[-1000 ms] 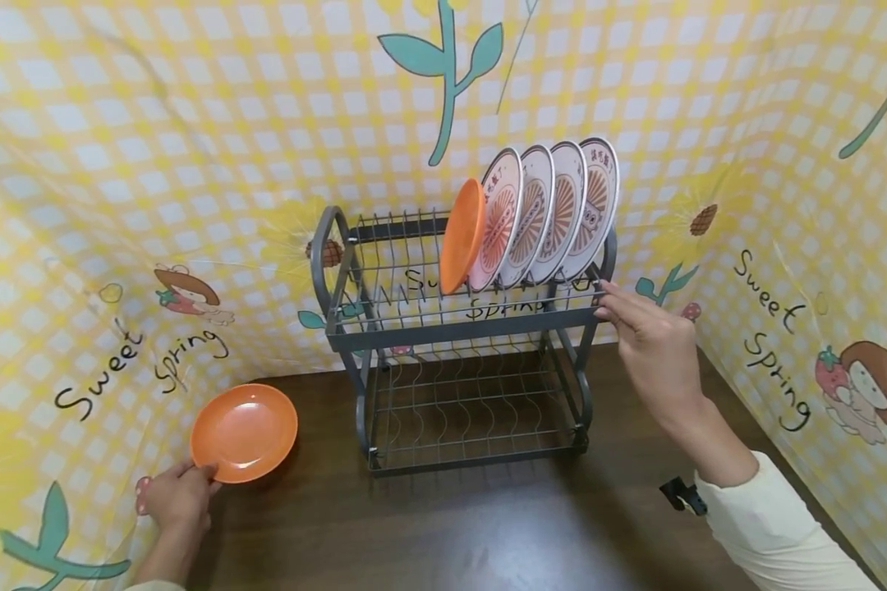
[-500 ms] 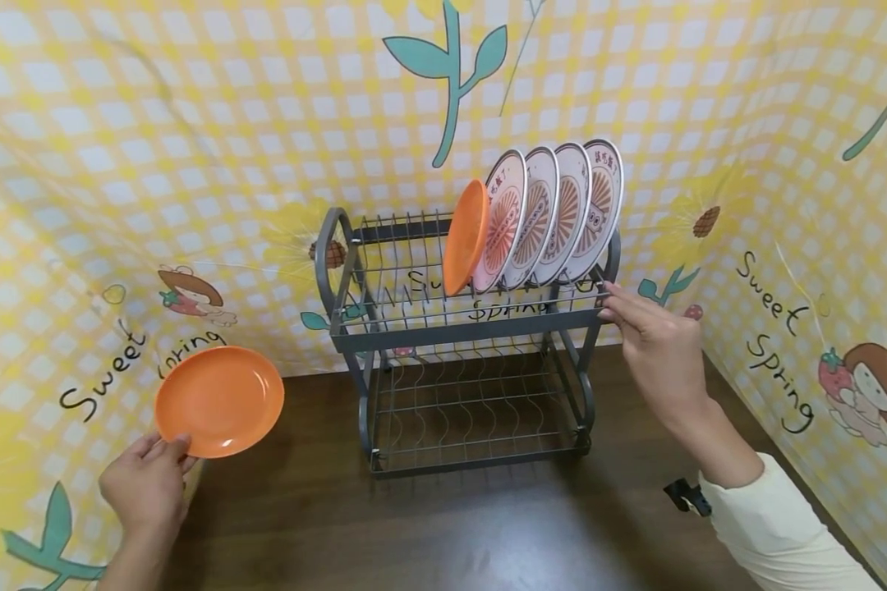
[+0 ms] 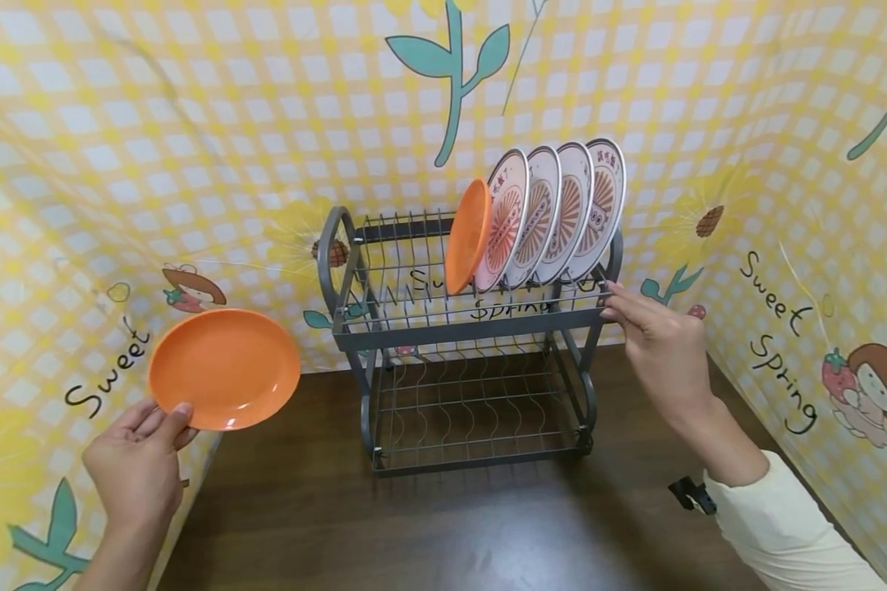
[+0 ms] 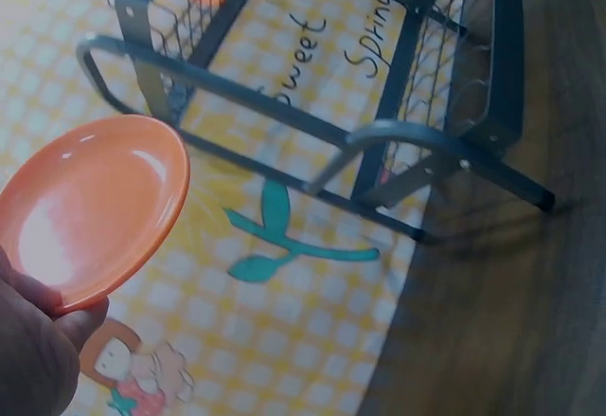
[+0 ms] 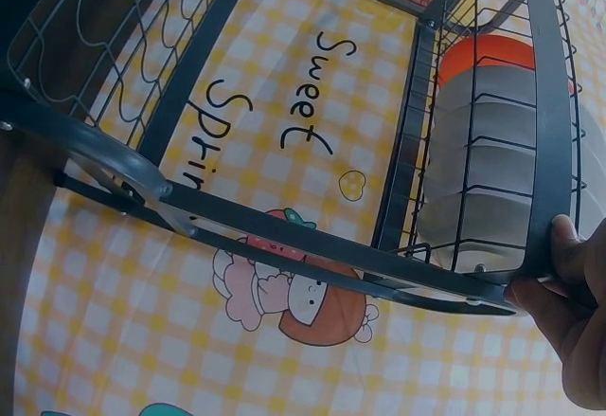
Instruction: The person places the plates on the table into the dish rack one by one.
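My left hand (image 3: 136, 464) pinches the near-left rim of an orange plate (image 3: 225, 369), thumb on top, held up left of the dish rack (image 3: 458, 332). The left wrist view shows the same plate (image 4: 95, 208) tilted, apart from the rack. With thumb and fingers, my right hand (image 3: 661, 353) grips the front right corner of the rack's upper tier; in the right wrist view the thumb and fingers (image 5: 566, 245) pinch the frame bar. Another orange plate (image 3: 467, 238) stands on edge in the upper tier, left of several white patterned plates (image 3: 504, 222).
The rack's lower tier (image 3: 480, 410) has wavy wire dividers. A brown wooden table (image 3: 443, 525) lies under it. Yellow checked cloth (image 3: 192, 123) covers the walls behind and at both sides. A small black clip-like object (image 3: 691, 496) is beside the right sleeve.
My left hand has lifted the orange plate up off the table at the left and tilted its face toward the camera. The right hand stays on the rack corner.
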A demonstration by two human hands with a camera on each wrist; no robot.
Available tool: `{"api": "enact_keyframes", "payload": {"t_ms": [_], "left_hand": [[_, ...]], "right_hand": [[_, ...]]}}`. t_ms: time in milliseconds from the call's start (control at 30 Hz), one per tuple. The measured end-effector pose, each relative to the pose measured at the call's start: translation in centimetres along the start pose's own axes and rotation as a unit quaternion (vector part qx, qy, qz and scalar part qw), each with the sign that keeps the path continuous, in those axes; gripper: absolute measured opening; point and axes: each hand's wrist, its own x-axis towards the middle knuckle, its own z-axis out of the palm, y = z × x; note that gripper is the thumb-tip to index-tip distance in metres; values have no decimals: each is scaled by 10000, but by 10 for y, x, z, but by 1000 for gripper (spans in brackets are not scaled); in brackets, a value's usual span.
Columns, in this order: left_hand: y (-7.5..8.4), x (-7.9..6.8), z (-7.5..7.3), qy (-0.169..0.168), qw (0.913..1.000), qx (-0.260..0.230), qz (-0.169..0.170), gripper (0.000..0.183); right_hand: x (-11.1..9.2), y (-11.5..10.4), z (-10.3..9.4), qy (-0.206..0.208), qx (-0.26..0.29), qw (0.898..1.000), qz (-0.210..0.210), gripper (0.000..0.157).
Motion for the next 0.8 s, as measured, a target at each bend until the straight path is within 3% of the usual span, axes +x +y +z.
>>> {"api": "enact_keyframes", "payload": {"t_ms": [467,600,800], "left_hand": [[25,-29,24,-275,9950,-886,366,41],[29,-41,34,-414,9951,-772,465,35],[33,-57,47,-770,9935,-61,833,33]], "right_hand": [[2,-4,2,158,134,9998,67,17],[1,-4,1,98,40,9999,-8,18],[1,-3,0,99,50,9999,22,17]]}}
